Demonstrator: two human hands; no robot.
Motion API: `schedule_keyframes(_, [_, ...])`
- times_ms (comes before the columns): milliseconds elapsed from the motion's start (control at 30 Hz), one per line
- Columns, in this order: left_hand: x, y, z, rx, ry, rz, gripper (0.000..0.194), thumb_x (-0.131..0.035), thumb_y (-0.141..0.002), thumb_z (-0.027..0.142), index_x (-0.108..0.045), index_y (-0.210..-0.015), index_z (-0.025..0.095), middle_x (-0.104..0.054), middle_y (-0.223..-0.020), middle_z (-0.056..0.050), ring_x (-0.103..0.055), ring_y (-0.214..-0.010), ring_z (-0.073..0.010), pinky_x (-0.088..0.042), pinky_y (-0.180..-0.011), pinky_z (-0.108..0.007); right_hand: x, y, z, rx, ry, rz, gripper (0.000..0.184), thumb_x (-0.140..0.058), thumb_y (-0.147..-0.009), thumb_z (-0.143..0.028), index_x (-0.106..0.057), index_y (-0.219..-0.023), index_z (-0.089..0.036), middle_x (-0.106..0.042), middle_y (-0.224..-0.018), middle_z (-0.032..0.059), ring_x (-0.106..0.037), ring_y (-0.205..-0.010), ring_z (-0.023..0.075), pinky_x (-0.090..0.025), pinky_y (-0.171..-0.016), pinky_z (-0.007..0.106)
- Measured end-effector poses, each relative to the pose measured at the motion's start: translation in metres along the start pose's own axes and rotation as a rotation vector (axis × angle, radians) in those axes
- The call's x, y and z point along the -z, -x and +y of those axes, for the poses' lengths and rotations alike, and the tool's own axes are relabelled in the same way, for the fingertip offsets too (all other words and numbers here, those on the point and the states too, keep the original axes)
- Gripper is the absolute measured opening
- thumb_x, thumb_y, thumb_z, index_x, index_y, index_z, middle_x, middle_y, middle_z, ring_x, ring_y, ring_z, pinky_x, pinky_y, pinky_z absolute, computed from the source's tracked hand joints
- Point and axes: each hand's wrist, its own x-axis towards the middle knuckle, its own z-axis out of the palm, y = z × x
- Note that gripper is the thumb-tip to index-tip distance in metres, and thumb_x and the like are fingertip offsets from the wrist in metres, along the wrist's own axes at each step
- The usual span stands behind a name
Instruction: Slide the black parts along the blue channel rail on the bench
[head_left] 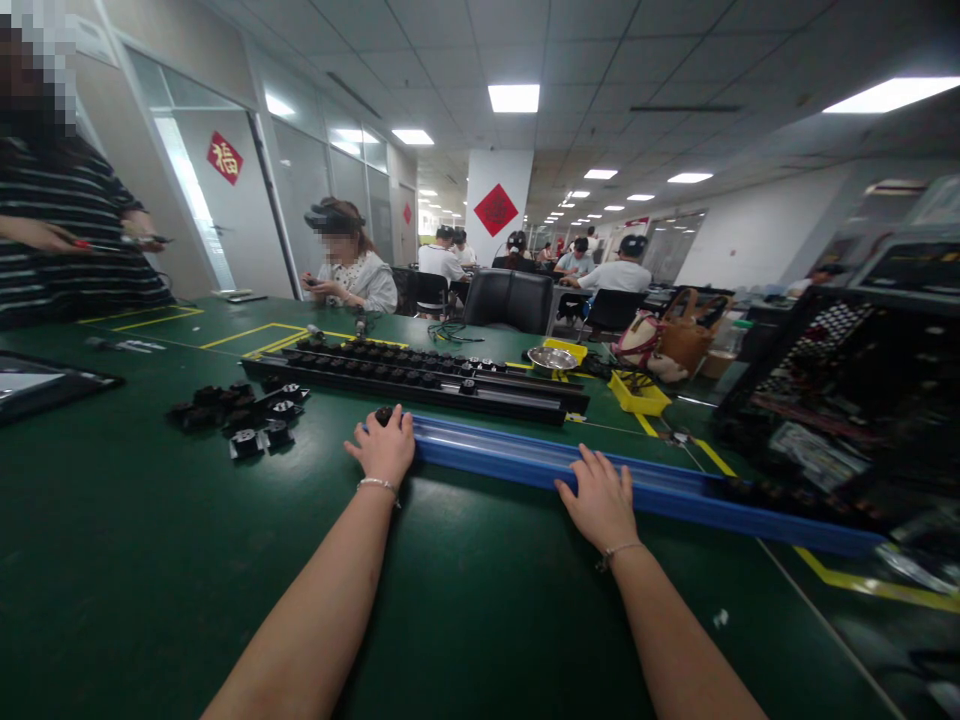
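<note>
A long blue channel lies across the table in front of me, running to the right. My left hand is curled over its left end, and a small black socket module shows between the fingers. Farther along, my right hand rests on the channel's near wall with fingers spread and the thumb apart. Dark parts sit in the channel's right end, too dim to make out singly. Left of my left hand lies a loose pile of black socket modules.
Beyond the channel, black rails hold rows of black modules. A metal bowl and a yellow bin stand behind. A dark open-sided rack stands at right, a tablet-like object at left. Co-workers sit and stand around.
</note>
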Motion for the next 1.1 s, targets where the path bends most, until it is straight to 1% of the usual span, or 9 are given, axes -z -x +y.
schedule_keyframes(100, [0.000,-0.001,-0.001,0.005,0.002,0.014,0.045,-0.032,-0.088,0.051,-0.054,-0.125,0.036,-0.047,-0.127,-0.013,-0.045,-0.112,-0.0356,-0.031,-0.093,-0.060,0.001,0.000,0.000,-0.004,-0.004,-0.004,0.033,-0.041,-0.084,-0.041,-0.059,-0.101,-0.019,-0.039,-0.142,0.0073,-0.030,-0.130,0.0274,-0.013,-0.107,0.052])
schedule_keyframes(200, [0.000,-0.002,-0.002,0.010,0.006,0.022,0.044,-0.033,-0.088,0.050,-0.055,-0.124,0.036,-0.048,-0.126,-0.013,-0.048,-0.108,-0.0333,-0.035,-0.091,-0.052,0.001,0.000,0.000,-0.008,-0.008,-0.007,0.033,-0.042,-0.084,-0.041,-0.059,-0.101,-0.019,-0.039,-0.142,0.0072,-0.030,-0.131,0.0272,-0.013,-0.108,0.052])
schedule_keyframes(267, [0.000,-0.004,-0.003,0.001,0.006,0.024,0.044,-0.034,-0.088,0.049,-0.055,-0.124,0.035,-0.049,-0.124,-0.013,-0.049,-0.106,-0.0318,-0.037,-0.091,-0.048,0.001,0.000,0.000,-0.009,-0.008,-0.010,0.033,-0.041,-0.084,-0.041,-0.059,-0.101,-0.019,-0.039,-0.143,0.0075,-0.030,-0.131,0.0273,-0.013,-0.107,0.052])
schedule_keyframes(367, [-0.002,-0.006,-0.005,-0.027,-0.005,0.027,0.045,-0.033,-0.089,0.047,-0.056,-0.125,0.032,-0.048,-0.124,-0.015,-0.050,-0.106,-0.0310,-0.037,-0.090,-0.045,0.001,0.000,0.000,-0.006,-0.008,-0.012,0.034,-0.041,-0.085,-0.042,-0.059,-0.101,-0.019,-0.038,-0.143,0.0077,-0.030,-0.131,0.0274,-0.013,-0.107,0.052])
schedule_keyframes(567, [-0.007,-0.011,-0.009,-0.084,-0.027,0.026,0.047,-0.029,-0.091,0.044,-0.055,-0.126,0.028,-0.048,-0.125,-0.018,-0.044,-0.116,-0.0308,-0.035,-0.093,-0.043,-0.001,-0.001,0.001,-0.002,0.000,-0.005,0.033,-0.041,-0.084,-0.042,-0.059,-0.100,-0.020,-0.038,-0.143,0.0073,-0.030,-0.131,0.0273,-0.013,-0.107,0.052])
schedule_keyframes(733, [-0.006,-0.013,-0.010,-0.103,-0.035,-0.001,0.049,-0.027,-0.092,0.043,-0.053,-0.128,0.024,-0.049,-0.125,-0.018,-0.042,-0.118,-0.0302,-0.033,-0.095,-0.043,-0.003,-0.001,0.002,0.003,0.013,-0.001,0.033,-0.042,-0.084,-0.042,-0.059,-0.101,-0.020,-0.038,-0.143,0.0078,-0.030,-0.130,0.0275,-0.013,-0.107,0.052])
schedule_keyframes(1100, [-0.010,-0.016,-0.013,-0.079,0.010,0.012,0.046,-0.026,-0.092,0.039,-0.054,-0.126,0.028,-0.047,-0.126,-0.017,-0.046,-0.115,-0.0296,-0.036,-0.092,-0.042,-0.001,-0.001,0.001,0.000,0.007,-0.002,0.033,-0.040,-0.084,-0.042,-0.059,-0.099,-0.019,-0.038,-0.143,0.0075,-0.030,-0.130,0.0277,-0.013,-0.107,0.052])
